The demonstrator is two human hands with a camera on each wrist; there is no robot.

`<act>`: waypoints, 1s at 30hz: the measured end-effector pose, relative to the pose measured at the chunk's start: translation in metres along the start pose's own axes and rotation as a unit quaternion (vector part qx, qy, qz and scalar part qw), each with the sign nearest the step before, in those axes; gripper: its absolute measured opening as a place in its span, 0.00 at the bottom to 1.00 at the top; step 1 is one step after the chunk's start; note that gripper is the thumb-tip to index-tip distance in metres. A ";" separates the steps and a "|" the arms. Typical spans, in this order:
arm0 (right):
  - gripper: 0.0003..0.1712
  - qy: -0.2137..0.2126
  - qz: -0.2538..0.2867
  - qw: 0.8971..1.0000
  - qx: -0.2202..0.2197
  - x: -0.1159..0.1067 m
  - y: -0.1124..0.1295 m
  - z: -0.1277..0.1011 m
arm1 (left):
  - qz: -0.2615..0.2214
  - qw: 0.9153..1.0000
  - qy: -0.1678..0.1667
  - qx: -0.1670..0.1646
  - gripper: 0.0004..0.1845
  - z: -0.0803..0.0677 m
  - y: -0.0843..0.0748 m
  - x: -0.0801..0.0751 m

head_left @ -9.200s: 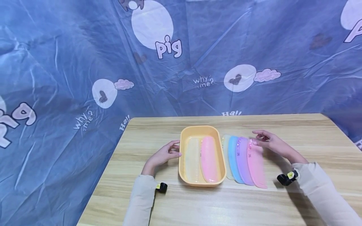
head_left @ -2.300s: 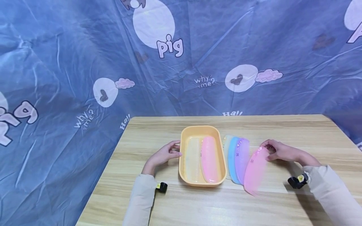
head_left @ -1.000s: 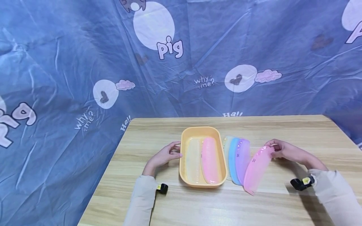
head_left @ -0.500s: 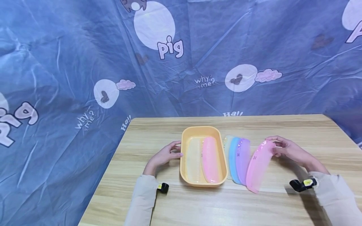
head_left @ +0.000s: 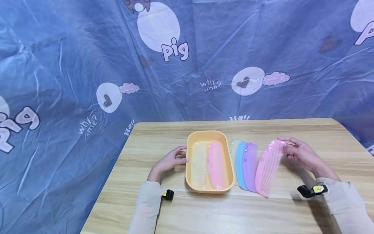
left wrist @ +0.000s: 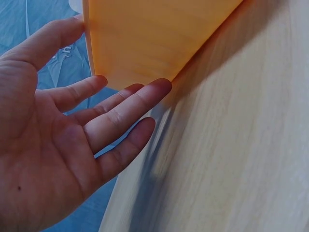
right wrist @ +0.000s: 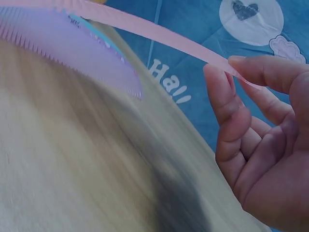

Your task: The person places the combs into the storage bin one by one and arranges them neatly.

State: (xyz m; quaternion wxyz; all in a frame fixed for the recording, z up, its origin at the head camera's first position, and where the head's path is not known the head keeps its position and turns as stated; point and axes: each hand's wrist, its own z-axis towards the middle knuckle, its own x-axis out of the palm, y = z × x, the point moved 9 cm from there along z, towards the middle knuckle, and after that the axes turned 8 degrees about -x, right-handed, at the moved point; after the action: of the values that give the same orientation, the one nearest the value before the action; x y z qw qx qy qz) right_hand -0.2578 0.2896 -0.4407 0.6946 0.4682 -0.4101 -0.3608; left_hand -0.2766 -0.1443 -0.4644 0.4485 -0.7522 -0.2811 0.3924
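From the head camera, the right hand [head_left: 301,154] pinches one end of a pink comb [head_left: 269,167] between the thumb and the fingers. The comb is lifted from the table [head_left: 263,211] and hangs tilted, its free end pointing down and toward the person. Just to the left of the gripped comb lie three more combs in a row on the wood: a purple comb [head_left: 250,165], a blue comb [head_left: 240,164] and a pale green comb [head_left: 233,152], each one overlapping the next. Further left from the grip stands a yellow tray [head_left: 190,172], and inside it there are a cream comb [head_left: 199,165] and a second pink comb [head_left: 217,165] side by side. The left hand [head_left: 169,161] rests at the left wall of the tray, fingers loosely stretched.

In the left wrist camera, the left hand [left wrist: 63,145] is spread, holding nothing; the fingertips [left wrist: 159,87] touch the orange-yellow wall of the tray [left wrist: 154,34].

In the right wrist camera, the right hand [right wrist: 265,145] holds the thin edge of the pink comb [right wrist: 159,34] between thumb and index finger; the other fingers are curled. Below the gripped comb the purple comb [right wrist: 72,48] lies on the table [right wrist: 72,169].
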 end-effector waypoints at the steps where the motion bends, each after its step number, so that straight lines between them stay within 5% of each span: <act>1: 0.28 -0.004 0.006 1.000 -0.001 0.000 0.001 0.000 | 0.001 1.000 0.000 -0.001 0.35 0.000 0.000 0.000; 12: 0.24 -0.070 0.082 0.994 0.020 0.005 0.011 0.006 | 0.008 1.000 -0.003 0.002 0.34 0.001 0.001 0.002; 30: 0.21 -0.080 0.157 0.984 0.021 0.026 0.024 0.030 | 0.014 1.000 -0.005 -0.001 0.34 -0.001 -0.001 0.000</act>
State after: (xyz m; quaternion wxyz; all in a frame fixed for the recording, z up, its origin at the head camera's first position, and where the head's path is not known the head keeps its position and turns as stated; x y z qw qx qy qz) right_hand -0.2714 0.2633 -0.4055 0.6976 0.3820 -0.5400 -0.2753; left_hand -0.2761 -0.1442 -0.4629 0.4408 -0.7545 -0.2728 0.4026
